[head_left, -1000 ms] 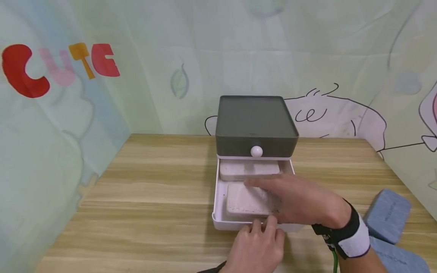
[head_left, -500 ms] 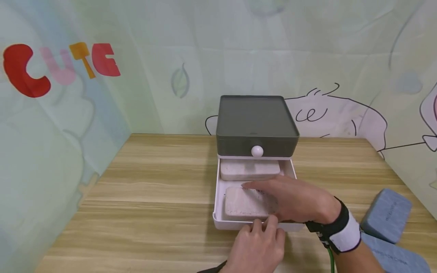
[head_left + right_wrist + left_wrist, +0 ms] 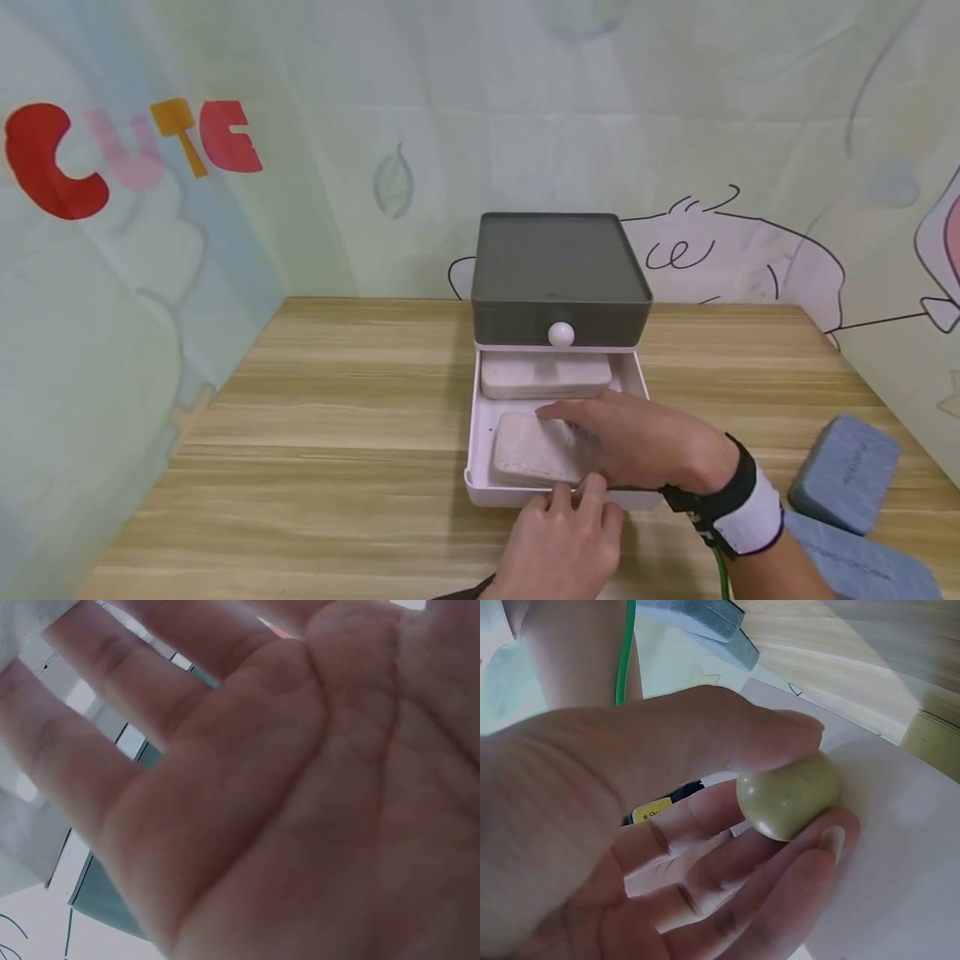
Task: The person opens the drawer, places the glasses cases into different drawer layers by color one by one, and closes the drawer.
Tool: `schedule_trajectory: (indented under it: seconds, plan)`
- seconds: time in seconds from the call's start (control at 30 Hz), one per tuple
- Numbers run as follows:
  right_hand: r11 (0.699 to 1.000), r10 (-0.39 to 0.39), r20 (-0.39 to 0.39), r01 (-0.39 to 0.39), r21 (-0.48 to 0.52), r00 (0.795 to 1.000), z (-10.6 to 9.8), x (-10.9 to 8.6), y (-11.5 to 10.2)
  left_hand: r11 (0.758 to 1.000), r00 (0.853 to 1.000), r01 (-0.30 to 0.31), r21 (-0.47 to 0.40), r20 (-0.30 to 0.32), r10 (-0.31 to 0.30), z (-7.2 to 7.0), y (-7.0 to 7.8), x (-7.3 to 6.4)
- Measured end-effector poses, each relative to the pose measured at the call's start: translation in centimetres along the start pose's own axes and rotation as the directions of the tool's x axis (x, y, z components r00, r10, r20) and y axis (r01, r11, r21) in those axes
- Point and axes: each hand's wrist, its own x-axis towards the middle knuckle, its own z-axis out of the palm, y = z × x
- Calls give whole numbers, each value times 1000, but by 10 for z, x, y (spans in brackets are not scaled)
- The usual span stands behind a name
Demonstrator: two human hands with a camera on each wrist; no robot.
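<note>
A dark grey drawer unit (image 3: 562, 258) stands at the back with its lower white drawer (image 3: 474, 450) pulled out. My left hand (image 3: 558, 542) is at the drawer front; in the left wrist view its thumb and fingers pinch the round knob (image 3: 787, 796). Inside the drawer lie two pale, rounded, sponge-like blocks. My right hand (image 3: 652, 442) reaches over the near block (image 3: 536, 450) and grips it across its right part, index finger at the far edge. The block sits slightly askew. The far block (image 3: 547, 375) lies flat, untouched. In the right wrist view the palm (image 3: 285, 802) hides most of the block.
Two blue blocks with printed lettering, an upper one (image 3: 847, 475) and a lower one (image 3: 862, 558), lie at the right of the wooden table (image 3: 337, 433). The unit's upper drawer has a white knob (image 3: 561, 335). Printed cloth walls (image 3: 337, 167) enclose the back and sides.
My right hand has moved slightly left and towards me. The near block has shifted towards the drawer front and turned a little. The left hand keeps its place on the knob.
</note>
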Motion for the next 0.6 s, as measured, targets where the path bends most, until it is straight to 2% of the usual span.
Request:
schedule_trajectory:
  seconds: [0.2, 0.3, 0.33, 0.4, 0.47, 0.6]
  plan:
    - [994, -19, -57, 25, 102, 998, -5, 0, 5, 1000, 999, 19, 22, -47, -18, 2, 1, 0]
    - [993, -43, -133, 57, 102, 990, -10, -1, 11, 1000, 999, 20, 18, -44, -19, 2, 1, 0]
    - [993, -65, -177, 81, 82, 982, -12, -2, 12, 1000, 999, 17, 11, -36, -16, 2, 1, 0]
    - [993, -89, -269, 106, 49, 959, -15, -2, 15, 1000, 1000, 13, 5, -23, -13, 1, 1, 0]
    - [993, -87, -370, 110, 40, 925, -18, -3, 18, 1000, 1000, 9, -5, -13, -9, 1, 0, 0]
    - [993, -33, -554, 92, 79, 832, -24, -5, 21, 1000, 1000, 7, -9, -12, -7, 1, 0, 1]
